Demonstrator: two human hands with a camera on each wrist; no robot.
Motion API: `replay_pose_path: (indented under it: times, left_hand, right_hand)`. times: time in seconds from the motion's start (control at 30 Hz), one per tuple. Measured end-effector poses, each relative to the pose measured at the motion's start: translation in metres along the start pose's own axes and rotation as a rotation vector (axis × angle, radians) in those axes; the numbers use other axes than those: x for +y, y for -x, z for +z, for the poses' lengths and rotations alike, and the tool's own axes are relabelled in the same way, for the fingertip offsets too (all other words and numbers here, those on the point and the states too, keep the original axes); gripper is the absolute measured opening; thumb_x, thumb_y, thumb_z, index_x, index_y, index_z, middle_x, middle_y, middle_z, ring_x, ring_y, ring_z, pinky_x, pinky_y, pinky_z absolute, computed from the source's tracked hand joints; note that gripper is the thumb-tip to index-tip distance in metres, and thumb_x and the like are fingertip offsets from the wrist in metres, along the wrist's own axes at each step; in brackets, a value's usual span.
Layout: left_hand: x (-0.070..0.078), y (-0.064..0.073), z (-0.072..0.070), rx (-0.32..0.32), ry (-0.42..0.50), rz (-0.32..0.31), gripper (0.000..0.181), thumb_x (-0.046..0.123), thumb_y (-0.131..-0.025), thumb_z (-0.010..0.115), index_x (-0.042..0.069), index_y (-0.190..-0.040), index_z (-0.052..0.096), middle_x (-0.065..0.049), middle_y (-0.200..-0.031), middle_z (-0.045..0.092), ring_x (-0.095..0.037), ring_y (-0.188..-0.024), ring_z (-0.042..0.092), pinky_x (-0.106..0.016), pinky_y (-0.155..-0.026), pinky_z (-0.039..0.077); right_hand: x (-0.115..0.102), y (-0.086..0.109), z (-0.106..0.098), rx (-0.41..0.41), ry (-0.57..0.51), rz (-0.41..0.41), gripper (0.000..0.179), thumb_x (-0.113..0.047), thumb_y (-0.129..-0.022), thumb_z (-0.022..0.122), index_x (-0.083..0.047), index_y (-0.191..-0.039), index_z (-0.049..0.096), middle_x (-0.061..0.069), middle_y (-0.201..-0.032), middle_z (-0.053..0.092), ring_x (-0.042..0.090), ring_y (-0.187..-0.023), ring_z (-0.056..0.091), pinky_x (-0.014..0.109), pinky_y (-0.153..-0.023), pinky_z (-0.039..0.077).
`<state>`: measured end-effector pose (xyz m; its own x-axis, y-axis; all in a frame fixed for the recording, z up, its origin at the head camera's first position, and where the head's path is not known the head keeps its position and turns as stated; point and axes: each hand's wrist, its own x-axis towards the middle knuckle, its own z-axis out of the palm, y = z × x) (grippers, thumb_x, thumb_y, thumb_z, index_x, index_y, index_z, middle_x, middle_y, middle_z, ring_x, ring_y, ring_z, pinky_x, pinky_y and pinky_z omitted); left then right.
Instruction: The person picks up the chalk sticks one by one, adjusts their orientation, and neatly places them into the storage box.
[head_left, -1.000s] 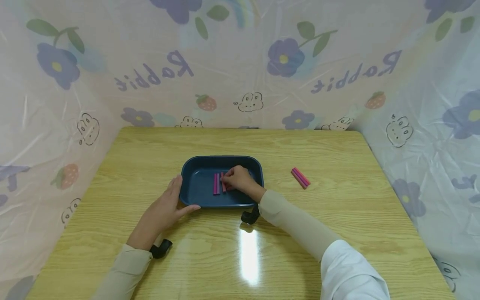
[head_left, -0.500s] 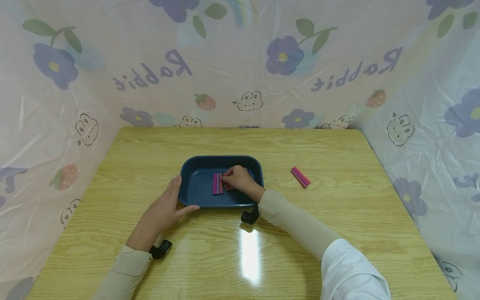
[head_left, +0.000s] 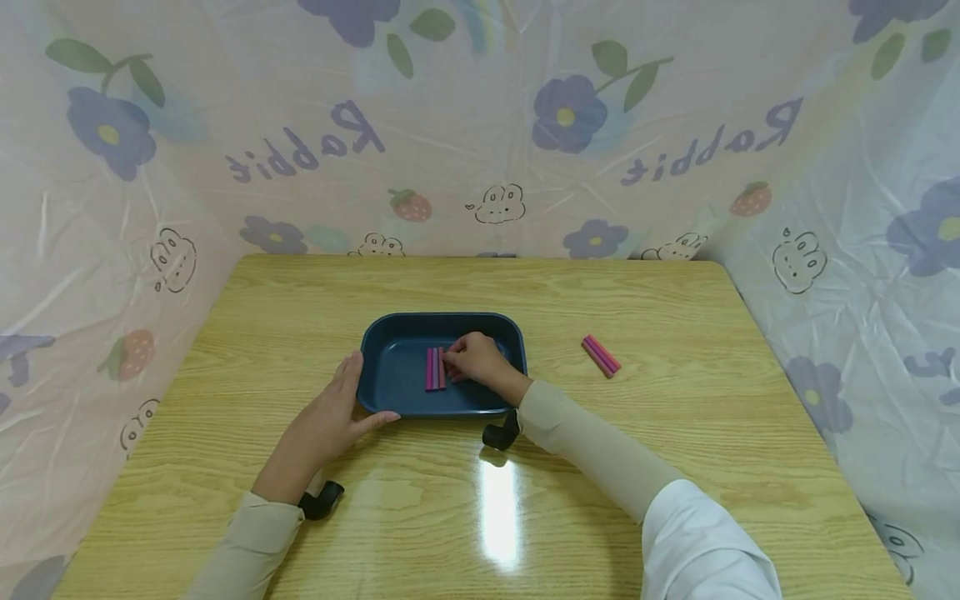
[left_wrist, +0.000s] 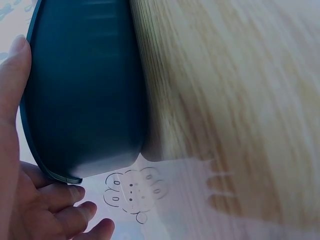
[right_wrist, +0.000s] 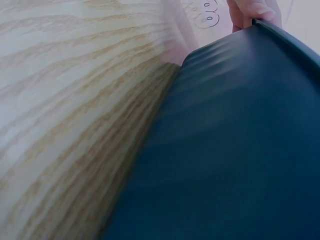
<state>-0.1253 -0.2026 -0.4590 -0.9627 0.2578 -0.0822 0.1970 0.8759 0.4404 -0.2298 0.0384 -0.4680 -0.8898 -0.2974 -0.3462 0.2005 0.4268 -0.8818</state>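
A dark blue rectangular tray (head_left: 397,400) sits on the table. My left hand (head_left: 326,421) rests against its left end, fingers along the side and thumb at the front wall; the left wrist view shows this hand (left_wrist: 15,150) around the tray corner. Three slim sticks lie side by side inside: a magenta stick (head_left: 430,369), a purple stick (head_left: 436,369) and a reddish-pink stick (head_left: 442,375). My right hand (head_left: 480,358) reaches over the right wall, its bent fingertips pinched at the reddish-pink stick's right edge. The right wrist view shows the tray's outer wall (right_wrist: 215,135).
A small bundle of pink and purple sticks (head_left: 601,357) lies on the wooden table (head_left: 660,433), right of the tray. Patterned curtains (head_left: 450,125) hang behind and at both sides. Black wrist mounts (head_left: 321,500) project below the wrists.
The reddish-pink stick has shifted left, from slightly apart and slanted to lined up against the purple stick. My right fingertips moved with it, then slightly back right. My left hand stays put.
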Motion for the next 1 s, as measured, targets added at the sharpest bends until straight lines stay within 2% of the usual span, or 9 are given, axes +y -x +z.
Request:
replay_pose_path:
  times: [0.43,0.67,1.0]
  left_hand:
    - [0.0001,0.0010,-0.0002,0.012,0.006,0.014,0.111,0.076,-0.077,0.044,0.007,-0.149,-0.006,-0.020,-0.153,0.006,-0.036,-0.137,0.017,-0.054,-0.103,0.028]
    - [0.0004,0.0007,0.0002,0.013,0.008,0.012,0.111,0.076,-0.077,0.043,0.008,-0.149,-0.006,-0.020,-0.153,0.006,-0.037,-0.137,0.017,-0.055,-0.102,0.028]
    - [0.0005,0.0014,0.0000,0.010,0.002,0.012,0.111,0.077,-0.077,0.043,0.009,-0.149,-0.009,-0.020,-0.153,0.006,-0.038,-0.136,0.018,-0.055,-0.101,0.030]
  right_hand:
    - [-0.0019,0.0026,-0.0017,-0.022,-0.003,-0.023,0.017,-0.009,-0.092,0.056,0.004,-0.089,0.067,0.011,-0.076,0.067,0.018,-0.065,0.066,0.028,-0.059,0.055]
    - [0.0002,0.0012,-0.0007,-0.016,0.005,-0.034,0.019,-0.011,-0.093,0.056,0.006,-0.093,0.066,0.014,-0.079,0.068,0.023,-0.068,0.067,0.031,-0.060,0.056]
    - [-0.0011,0.0029,0.0000,-0.017,0.024,-0.041,0.020,-0.011,-0.093,0.055,0.006,-0.092,0.066,0.014,-0.079,0.067,0.022,-0.067,0.067,0.030,-0.059,0.056]
